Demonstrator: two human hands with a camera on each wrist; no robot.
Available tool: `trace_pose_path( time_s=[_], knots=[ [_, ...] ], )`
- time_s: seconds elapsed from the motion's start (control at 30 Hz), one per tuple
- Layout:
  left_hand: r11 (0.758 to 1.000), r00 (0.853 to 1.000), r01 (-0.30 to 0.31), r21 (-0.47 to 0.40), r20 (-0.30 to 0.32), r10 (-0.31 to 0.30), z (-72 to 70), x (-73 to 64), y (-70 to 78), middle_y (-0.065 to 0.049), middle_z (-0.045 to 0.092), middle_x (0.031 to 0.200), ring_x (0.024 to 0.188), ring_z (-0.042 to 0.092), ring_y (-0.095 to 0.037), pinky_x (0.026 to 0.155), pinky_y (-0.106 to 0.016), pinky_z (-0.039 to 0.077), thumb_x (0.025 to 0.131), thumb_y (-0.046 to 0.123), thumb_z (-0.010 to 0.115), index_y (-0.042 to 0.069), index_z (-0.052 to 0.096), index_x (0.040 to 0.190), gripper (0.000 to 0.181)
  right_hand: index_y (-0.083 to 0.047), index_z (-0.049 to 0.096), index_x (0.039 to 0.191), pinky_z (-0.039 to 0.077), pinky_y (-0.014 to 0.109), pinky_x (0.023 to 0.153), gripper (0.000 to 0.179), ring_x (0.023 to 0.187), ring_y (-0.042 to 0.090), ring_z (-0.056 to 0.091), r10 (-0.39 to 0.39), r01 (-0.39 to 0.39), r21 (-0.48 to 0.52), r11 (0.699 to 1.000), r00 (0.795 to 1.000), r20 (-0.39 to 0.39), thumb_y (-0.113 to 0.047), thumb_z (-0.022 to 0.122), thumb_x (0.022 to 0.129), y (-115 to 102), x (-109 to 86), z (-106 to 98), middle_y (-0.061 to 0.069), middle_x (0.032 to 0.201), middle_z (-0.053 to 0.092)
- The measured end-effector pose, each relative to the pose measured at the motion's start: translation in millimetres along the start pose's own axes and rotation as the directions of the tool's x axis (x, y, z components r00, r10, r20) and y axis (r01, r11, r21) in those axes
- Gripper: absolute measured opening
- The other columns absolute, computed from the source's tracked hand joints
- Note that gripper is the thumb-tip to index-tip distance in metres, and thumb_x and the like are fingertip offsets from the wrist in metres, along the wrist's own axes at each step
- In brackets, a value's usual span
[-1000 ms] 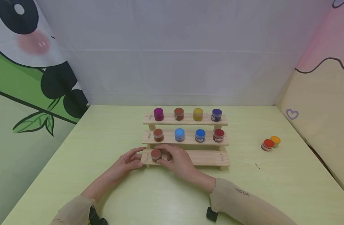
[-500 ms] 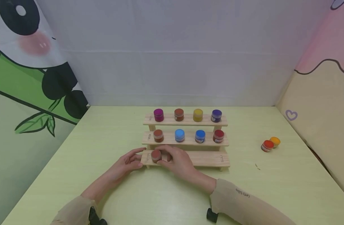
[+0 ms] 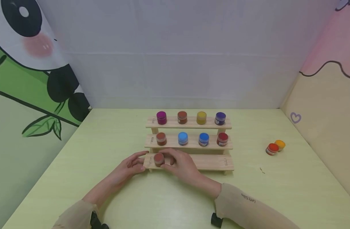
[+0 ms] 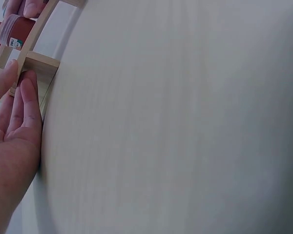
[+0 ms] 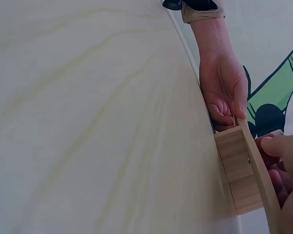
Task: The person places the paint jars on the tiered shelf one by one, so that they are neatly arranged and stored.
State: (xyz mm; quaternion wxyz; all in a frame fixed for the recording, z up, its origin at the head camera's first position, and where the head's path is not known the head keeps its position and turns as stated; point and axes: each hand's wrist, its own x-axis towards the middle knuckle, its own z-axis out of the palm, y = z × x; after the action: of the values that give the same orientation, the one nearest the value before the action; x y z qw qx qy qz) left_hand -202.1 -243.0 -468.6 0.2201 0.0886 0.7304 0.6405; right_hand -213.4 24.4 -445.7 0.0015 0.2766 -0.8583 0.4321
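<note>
On the left end of the lowest step of a three-step wooden rack (image 3: 209,162) stands a small paint jar (image 3: 159,160) with a reddish-brown lid. My right hand (image 3: 182,164) pinches this jar between thumb and fingers from its right side. At the same end, my left hand (image 3: 128,168) grips the step, its thumb at the board's edge and its fingers beneath, as the left wrist view shows. The right wrist view has the jar (image 5: 266,147) partly hidden behind the right thumb (image 5: 276,146).
Several paint jars line the upper two steps, among them a purple jar (image 3: 161,118), a yellow jar (image 3: 201,118) and a light blue jar (image 3: 182,139). Off to the right on the table (image 3: 249,127) are a red-lidded jar (image 3: 272,149) and an orange-lidded jar (image 3: 280,145).
The head view has tilted very slightly, so the scene sits a little lower. Both hands and the jar keep their places on the rack.
</note>
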Motion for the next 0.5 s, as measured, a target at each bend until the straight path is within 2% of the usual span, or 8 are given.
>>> trace_pose_path(
  time_s=[0.27,0.5],
  knots=[
    [1.0,1.0,0.003,0.006,-0.003,-0.003,-0.6,0.3,-0.3,0.009,0.065,0.118,0.109,0.062,-0.005,0.094,-0.02,0.047,0.099,0.015,0.059,0.01,0.022,0.156,0.068,-0.028,0.055,0.137,0.045,0.019,0.071,0.053,0.083,0.009,0.054,0.007,-0.01,0.029,1.0,0.995,0.097,-0.027,0.075,0.088,2,-0.7,-8,-0.007,0.098,0.063],
    [1.0,1.0,-0.003,0.012,-0.001,0.003,-1.2,1.0,-1.6,0.009,0.065,0.119,0.11,0.062,-0.004,0.094,-0.02,0.047,0.099,0.016,0.058,0.01,0.022,0.157,0.068,-0.029,0.048,0.144,0.049,0.021,0.081,0.06,0.094,0.01,0.058,0.021,-0.036,0.082,0.996,0.983,0.181,-0.025,0.073,0.09,4,-6.9,-21,-0.009,0.121,0.065]
  ],
)
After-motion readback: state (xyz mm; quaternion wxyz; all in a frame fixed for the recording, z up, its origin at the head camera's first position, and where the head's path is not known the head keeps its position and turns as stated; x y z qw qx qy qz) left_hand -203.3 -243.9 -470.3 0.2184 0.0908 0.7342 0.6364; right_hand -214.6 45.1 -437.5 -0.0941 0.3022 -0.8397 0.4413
